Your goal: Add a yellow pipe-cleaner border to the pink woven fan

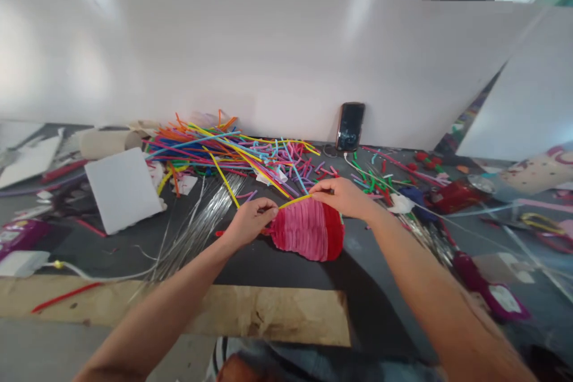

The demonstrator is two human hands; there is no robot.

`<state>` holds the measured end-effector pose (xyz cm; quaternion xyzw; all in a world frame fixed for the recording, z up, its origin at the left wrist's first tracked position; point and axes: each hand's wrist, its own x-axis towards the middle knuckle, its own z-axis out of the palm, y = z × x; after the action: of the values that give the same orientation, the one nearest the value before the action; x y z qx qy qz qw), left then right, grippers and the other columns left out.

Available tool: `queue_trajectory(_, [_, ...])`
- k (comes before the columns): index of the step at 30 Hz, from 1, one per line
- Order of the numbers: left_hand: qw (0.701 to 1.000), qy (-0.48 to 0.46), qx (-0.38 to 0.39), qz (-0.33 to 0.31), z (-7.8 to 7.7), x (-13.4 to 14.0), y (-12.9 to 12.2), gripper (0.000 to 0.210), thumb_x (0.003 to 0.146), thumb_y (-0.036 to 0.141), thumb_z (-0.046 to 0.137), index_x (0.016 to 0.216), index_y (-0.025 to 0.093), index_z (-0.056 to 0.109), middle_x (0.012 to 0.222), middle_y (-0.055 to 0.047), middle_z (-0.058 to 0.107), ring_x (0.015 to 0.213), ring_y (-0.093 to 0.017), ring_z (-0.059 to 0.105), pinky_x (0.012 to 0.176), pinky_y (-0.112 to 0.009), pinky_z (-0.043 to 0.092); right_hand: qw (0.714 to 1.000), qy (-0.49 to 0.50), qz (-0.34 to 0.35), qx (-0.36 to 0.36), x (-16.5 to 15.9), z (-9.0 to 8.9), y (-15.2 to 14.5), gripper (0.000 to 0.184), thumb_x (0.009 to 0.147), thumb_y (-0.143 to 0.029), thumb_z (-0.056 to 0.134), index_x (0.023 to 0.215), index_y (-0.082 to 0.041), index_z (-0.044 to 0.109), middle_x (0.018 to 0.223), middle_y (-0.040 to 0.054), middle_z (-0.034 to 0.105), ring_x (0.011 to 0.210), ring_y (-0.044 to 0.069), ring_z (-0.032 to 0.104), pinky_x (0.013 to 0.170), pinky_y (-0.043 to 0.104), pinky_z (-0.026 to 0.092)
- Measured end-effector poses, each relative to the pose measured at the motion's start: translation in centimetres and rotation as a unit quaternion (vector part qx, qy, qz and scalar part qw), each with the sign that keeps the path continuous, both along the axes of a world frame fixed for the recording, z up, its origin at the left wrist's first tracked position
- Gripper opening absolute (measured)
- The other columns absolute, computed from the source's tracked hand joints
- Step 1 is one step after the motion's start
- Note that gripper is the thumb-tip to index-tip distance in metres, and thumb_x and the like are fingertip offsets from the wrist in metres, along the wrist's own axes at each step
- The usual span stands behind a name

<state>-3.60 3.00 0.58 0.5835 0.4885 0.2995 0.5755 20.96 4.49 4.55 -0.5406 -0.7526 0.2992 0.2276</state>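
Observation:
A yellow pipe cleaner [295,200] is stretched between my two hands. My left hand [253,218] pinches its left part, and my right hand [338,196] pinches the right end. Just below lies a flat piece made of pink and red pipe cleaners [302,230], its rows packed side by side, pink over most of it and red along the right edge. The yellow pipe cleaner runs along its upper edge; I cannot tell whether they touch. A red stem-like end [220,233] shows left of my left hand.
Behind my hands is a heap of coloured pipe cleaners [197,143]. A phone [350,126] leans on the white partition [268,54]. Thin metal wires [197,224] and a white square block [119,191] lie left. A red can [468,193] and scissors [544,224] are right.

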Motion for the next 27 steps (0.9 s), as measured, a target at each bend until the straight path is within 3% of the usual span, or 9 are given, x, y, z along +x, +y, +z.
queue_trajectory(9, [0.999, 0.022, -0.025, 0.000, -1.6, 0.3, 0.2, 0.016, 0.067, 0.031, 0.069, 0.072, 0.016, 0.067, 0.058, 0.002, 0.061, 0.048, -0.008, 0.052, 0.043, -0.016, 0.040, 0.997, 0.036, -0.054, 0.053, 0.4, -4.4, -1.9, 0.023, 0.086, -0.035, 0.050, 0.093, -0.023, 0.069, 0.095, 0.0052, 0.072, 0.088, 0.021, 0.066, 0.081, 0.036, 0.050])
queue_trajectory(12, [0.998, 0.008, -0.060, 0.011, -1.7, 0.3, 0.1, 0.016, 0.065, 0.031, 0.070, 0.069, 0.017, 0.065, 0.054, 0.003, 0.058, 0.046, -0.008, 0.051, 0.044, -0.017, 0.041, 0.994, 0.066, -0.055, 0.070, 0.3, -5.4, -2.0, 0.021, 0.087, -0.034, 0.050, 0.091, -0.023, 0.068, 0.094, 0.0055, 0.072, 0.089, 0.021, 0.066, 0.084, 0.037, 0.049])
queue_trajectory(15, [0.995, -0.018, -0.102, 0.010, -1.3, 0.1, 0.1, 0.017, 0.064, 0.031, 0.071, 0.068, 0.016, 0.064, 0.056, 0.003, 0.059, 0.049, -0.008, 0.054, 0.049, -0.018, 0.047, 0.991, 0.091, -0.055, 0.086, 0.2, -5.8, -2.0, 0.019, 0.087, -0.033, 0.052, 0.089, -0.023, 0.068, 0.094, 0.0057, 0.071, 0.089, 0.021, 0.066, 0.085, 0.037, 0.050])
queue_trajectory(20, [0.983, -0.040, -0.162, -0.072, -0.6, -0.5, 0.2, 0.017, 0.064, 0.029, 0.073, 0.067, 0.015, 0.065, 0.059, 0.001, 0.064, 0.054, -0.010, 0.060, 0.054, -0.020, 0.050, 0.989, 0.113, -0.035, 0.092, 0.2, -6.1, -2.0, 0.016, 0.086, -0.031, 0.055, 0.087, -0.023, 0.069, 0.092, 0.0052, 0.071, 0.088, 0.020, 0.066, 0.084, 0.036, 0.050])
queue_trajectory(27, [0.952, -0.088, -0.262, -0.134, -0.6, -0.9, -0.1, 0.023, 0.060, 0.030, 0.080, 0.069, 0.014, 0.066, 0.065, -0.002, 0.069, 0.056, -0.011, 0.064, 0.056, -0.022, 0.055, 0.987, 0.139, -0.017, 0.082, 0.2, -6.3, -2.3, 0.015, 0.085, -0.031, 0.058, 0.086, -0.023, 0.071, 0.089, 0.0052, 0.071, 0.085, 0.020, 0.066, 0.080, 0.034, 0.052])
